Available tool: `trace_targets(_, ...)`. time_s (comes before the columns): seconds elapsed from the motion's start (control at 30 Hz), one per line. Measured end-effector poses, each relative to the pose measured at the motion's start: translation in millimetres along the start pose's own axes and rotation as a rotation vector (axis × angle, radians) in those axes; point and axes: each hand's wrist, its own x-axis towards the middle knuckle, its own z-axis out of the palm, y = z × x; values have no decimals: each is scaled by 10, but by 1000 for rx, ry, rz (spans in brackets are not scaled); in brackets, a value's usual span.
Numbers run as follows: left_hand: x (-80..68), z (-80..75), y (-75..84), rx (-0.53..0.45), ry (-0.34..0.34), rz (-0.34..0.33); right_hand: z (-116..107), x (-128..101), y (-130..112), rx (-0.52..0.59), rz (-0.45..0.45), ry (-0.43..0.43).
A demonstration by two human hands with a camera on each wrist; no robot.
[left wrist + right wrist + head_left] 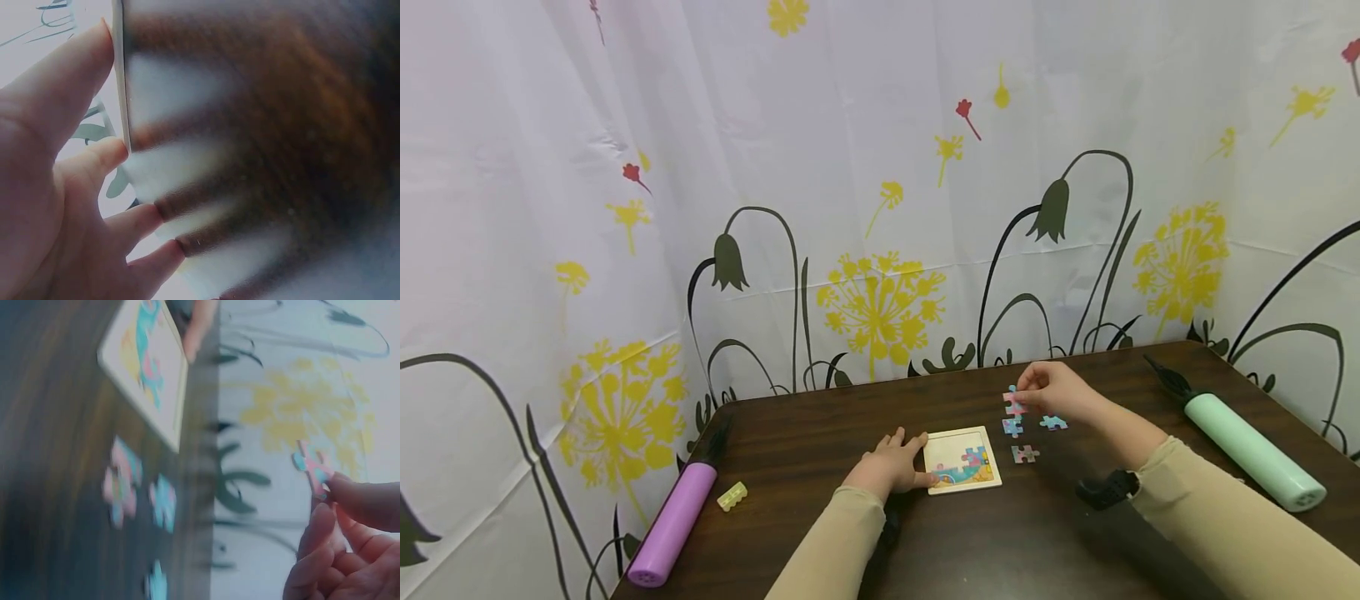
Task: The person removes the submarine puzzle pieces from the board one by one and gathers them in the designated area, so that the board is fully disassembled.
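A square wooden puzzle tray (944,450) lies on the table, with joined pieces (964,472) along its lower part. My left hand (889,468) rests at the tray's left side, its fingers spread. In the left wrist view, its thumb and index finger touch the tray edge (122,81). Between thumb and fingertips, my right hand (1062,392) pinches a pink and blue jigsaw piece (315,470), raised above the table. Near it lie loose jigsaw pieces: a blue one (1012,427), another blue one (1053,423) and a pinkish one (1024,454).
On the dark wooden table (820,442), a purple pump-like tube (673,525) lies at the left beside a small yellow block (732,497). A mint-green tube (1255,450) lies at the right. Behind the table hangs a flowered curtain (850,125).
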Motion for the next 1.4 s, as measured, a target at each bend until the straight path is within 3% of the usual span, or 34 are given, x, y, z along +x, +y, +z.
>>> trace_targets(0.13, -1, 9, -3, 1, -4, 2, -291, -136, 145, -39, 73, -51)
trace_targets(0.27, -10, 0, 5, 6, -6, -1, -427, -270, 347, -46, 155, -130)
trace_targets(0.57, -24, -26, 31, 7, -2, -2, -323, -425, 635, -112, 194, -146)
trace_targets(0.83, -31, -22, 47, -3, -7, -2, -267, -389, 754, -173, 203, -84)
trace_targets(1.07, -1, 2, 23, 20, -6, -9, -252, -305, 697, -164, 142, -44)
trace_targets(1.4, 29, 21, -13, 18, -7, -12, -11, -89, 316, -89, 104, -88)
